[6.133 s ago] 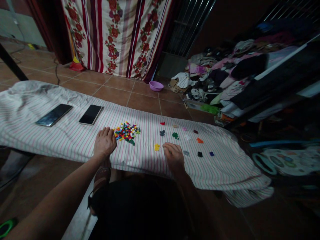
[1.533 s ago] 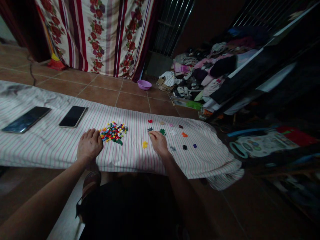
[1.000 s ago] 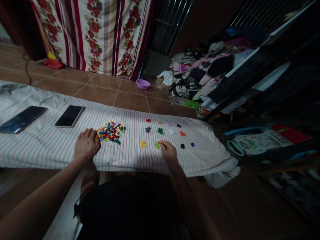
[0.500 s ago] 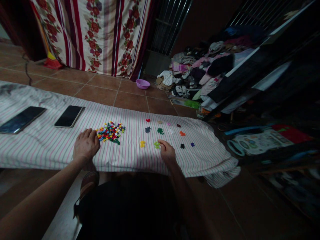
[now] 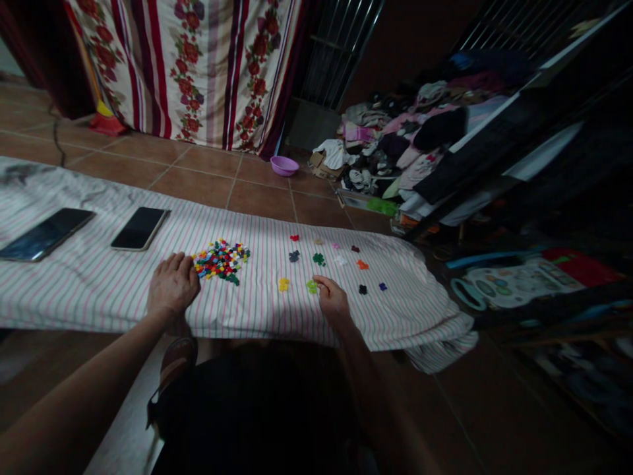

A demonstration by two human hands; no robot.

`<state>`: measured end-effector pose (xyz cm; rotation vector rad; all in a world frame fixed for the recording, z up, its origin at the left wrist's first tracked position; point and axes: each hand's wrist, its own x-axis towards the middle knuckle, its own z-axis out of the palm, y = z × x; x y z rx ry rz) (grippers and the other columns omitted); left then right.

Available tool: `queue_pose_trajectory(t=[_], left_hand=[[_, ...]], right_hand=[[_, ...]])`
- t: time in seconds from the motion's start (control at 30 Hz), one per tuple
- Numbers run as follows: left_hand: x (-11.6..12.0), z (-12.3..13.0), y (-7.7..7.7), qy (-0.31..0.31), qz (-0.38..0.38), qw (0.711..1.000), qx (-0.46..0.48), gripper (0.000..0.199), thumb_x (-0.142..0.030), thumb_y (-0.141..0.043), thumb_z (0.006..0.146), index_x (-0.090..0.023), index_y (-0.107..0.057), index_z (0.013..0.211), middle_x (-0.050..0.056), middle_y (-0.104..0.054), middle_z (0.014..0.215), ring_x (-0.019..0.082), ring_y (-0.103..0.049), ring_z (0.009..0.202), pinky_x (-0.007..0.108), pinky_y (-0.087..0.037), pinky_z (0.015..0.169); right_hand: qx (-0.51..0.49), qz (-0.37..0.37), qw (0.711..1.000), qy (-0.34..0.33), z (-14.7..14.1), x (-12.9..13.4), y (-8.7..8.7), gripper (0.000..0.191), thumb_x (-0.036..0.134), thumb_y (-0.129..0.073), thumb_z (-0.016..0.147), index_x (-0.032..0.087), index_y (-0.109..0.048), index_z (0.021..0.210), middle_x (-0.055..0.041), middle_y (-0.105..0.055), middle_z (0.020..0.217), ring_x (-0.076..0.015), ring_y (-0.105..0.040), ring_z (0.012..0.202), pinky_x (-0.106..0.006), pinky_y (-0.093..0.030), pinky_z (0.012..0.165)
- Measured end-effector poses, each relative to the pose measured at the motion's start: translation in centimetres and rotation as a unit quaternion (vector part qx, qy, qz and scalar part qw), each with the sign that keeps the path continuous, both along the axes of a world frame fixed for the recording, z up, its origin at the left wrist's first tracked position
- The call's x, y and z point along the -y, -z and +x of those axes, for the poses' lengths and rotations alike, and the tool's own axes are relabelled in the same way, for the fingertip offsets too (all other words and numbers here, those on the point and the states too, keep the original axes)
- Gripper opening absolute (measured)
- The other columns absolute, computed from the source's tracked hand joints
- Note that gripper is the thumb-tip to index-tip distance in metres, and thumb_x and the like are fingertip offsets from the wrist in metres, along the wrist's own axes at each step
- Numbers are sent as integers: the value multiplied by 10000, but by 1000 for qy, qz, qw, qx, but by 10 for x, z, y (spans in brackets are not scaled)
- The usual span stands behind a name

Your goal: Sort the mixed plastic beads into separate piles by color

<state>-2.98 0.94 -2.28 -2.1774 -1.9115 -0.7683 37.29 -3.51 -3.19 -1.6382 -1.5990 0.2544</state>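
My left hand (image 5: 173,284) lies palm down on the striped cloth, fingers stretched out. Its fingertips reach the left edge of a mixed pile of small coloured plastic pieces (image 5: 221,261). Further right, my right hand (image 5: 332,298) has its fingers curled into a pinch at a small lime-green cluster (image 5: 311,286); whatever is between the fingertips is too small to make out. Around it lie other little one-colour clusters: yellow (image 5: 283,284), dark green (image 5: 319,259), grey (image 5: 294,256), white (image 5: 340,260), orange (image 5: 362,264), black (image 5: 362,289) and blue (image 5: 382,287).
Two phones, a larger one (image 5: 47,234) and a smaller one (image 5: 140,228), lie on the cloth (image 5: 277,316) at the left. Beyond the covered surface a purple basin (image 5: 284,165) stands on the tiled floor, near a heap of clothes (image 5: 390,145).
Both hands keep their places at the pile and the lime-green cluster. The whole view has shifted very slightly.
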Motion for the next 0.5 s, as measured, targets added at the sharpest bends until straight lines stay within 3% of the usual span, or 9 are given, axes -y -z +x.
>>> queue_pose_trajectory(t=[0.3,0.5], left_hand=[[0,2,-3,-4,0,1000,-1,397,-303,-318,927,-137,-609,1141,202,-629,1277,330,-544,1247,505,-381,1068],[-1,3,-2,-4,2,1000,1,385,-293,-325,926,-147,-609,1141,186,-637,1267,324,-544,1247,501,-376,1068]], right_hand=[[53,30,998,34,-5,-4,-8,358,244,-423,838,202,-743,993,-99,-742,995,-246,-682,967,-428,-546,931],[75,49,996,-17,-38,-20,-23,317,229,-458,859,215,-751,977,-89,-737,995,-244,-657,965,-417,-531,910]])
